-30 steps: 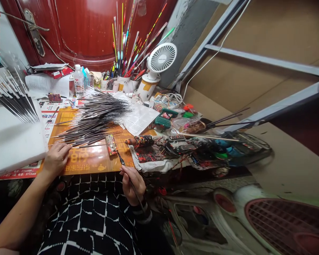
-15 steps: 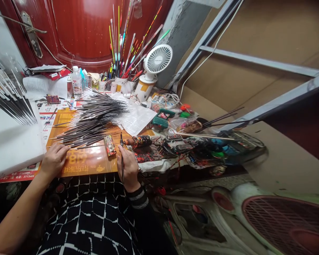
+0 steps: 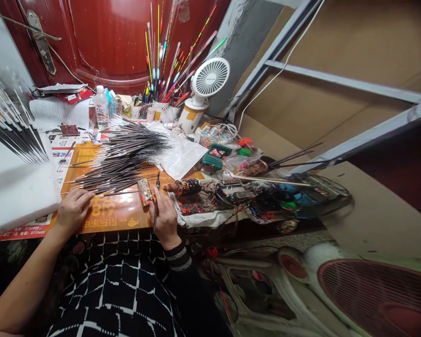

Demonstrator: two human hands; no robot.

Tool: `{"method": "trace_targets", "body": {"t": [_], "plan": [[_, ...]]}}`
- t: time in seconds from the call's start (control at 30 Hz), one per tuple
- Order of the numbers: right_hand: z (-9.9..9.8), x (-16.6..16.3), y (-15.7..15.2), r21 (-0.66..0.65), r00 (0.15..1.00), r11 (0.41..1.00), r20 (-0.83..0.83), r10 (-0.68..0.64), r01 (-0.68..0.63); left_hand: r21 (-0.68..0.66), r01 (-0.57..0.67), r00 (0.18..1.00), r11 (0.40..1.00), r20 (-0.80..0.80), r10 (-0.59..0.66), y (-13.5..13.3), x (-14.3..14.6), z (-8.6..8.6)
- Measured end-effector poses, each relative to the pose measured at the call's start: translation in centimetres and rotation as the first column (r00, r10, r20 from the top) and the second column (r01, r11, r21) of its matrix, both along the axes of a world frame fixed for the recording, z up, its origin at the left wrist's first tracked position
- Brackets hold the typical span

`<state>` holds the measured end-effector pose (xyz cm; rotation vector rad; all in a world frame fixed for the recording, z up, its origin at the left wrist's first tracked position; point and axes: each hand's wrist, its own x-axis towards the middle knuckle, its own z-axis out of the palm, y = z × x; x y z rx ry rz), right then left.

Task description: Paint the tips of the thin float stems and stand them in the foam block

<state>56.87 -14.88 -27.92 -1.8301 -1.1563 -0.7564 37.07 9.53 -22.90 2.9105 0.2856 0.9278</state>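
Observation:
My left hand (image 3: 74, 208) is closed at the front left of the orange mat (image 3: 108, 220), its fingers pinching a thin fishing float (image 3: 121, 193) that lies almost level, pointing right. Just behind those fingers spreads a heap of dark, slender fishing floats (image 3: 126, 150) with pale tips. My right hand (image 3: 164, 216) grips a slim dark paintbrush (image 3: 157, 182), tip upward. Beside it, on the left, rests a paint-smeared block (image 3: 145, 191); the float's far end reaches toward this block, and I cannot tell whether they touch.
A paint-stained rotary tool (image 3: 184, 187) lies right of my right hand. White foam (image 3: 21, 187) holding more floats stands at left. Behind are a water bottle (image 3: 101, 107), cups of colourful floats, and a small white fan (image 3: 210, 77). Bags and wires clutter the right side.
My right hand has moved slightly left with the paintbrush, closer to the paint-smeared block. My left hand has shifted a little to the right.

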Motion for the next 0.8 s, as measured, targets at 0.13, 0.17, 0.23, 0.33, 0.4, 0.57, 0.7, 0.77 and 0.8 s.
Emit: {"method": "trace_targets", "body": {"t": [0.13, 0.17, 0.23, 0.33, 0.4, 0.57, 0.7, 0.77, 0.8], "plan": [[0.2, -0.8, -0.6, 0.062, 1.0, 0.998, 0.016, -0.018, 0.017, -0.017, -0.022, 1.0, 1.0, -0.004, 0.022, -0.8, 0.5, 0.0], [0.1, -1.2, -0.8, 0.086, 1.0, 0.996, 0.013, -0.007, 0.006, -0.027, -0.026, 1.0, 0.999, -0.008, 0.026, -1.1, 0.7, -0.1], [-0.2, -2.3, -1.0, 0.12, 0.998, 0.991, -0.001, 0.055, -0.055, -0.044, -0.027, 1.0, 0.999, -0.007, 0.027, -1.6, 0.9, -0.4], [-0.9, -4.5, -0.7, 0.118, 0.97, 0.963, 0.002, 0.242, -0.24, -0.047, -0.018, 1.0, 0.999, 0.019, 0.019, -2.3, 1.1, -0.9], [-1.4, -6.0, 0.2, 0.111, 0.93, 0.924, 0.038, 0.365, -0.367, -0.042, -0.014, 0.999, 0.999, 0.033, 0.016, -2.6, 1.1, -1.2], [-2.3, -8.7, 2.6, 0.108, 0.869, 0.863, 0.098, 0.485, -0.494, -0.036, 0.014, 0.997, 0.999, 0.075, -0.011, -2.9, 1.1, -1.6], [-2.6, -9.4, 3.2, 0.087, 0.879, 0.876, 0.105, 0.465, -0.474, -0.063, 0.04, 0.996, 0.997, 0.082, -0.035, -3.0, 1.1, -1.6], [-2.7, -9.5, 3.3, 0.081, 0.887, 0.886, 0.116, 0.447, -0.457, -0.079, 0.034, 0.997, 0.996, 0.065, -0.029, -3.0, 1.1, -1.6], [-2.7, -9.6, 3.2, 0.078, 0.89, 0.89, 0.124, 0.439, -0.45, -0.079, 0.029, 0.998, 0.996, 0.057, -0.024, -3.1, 1.1, -1.6]]}}
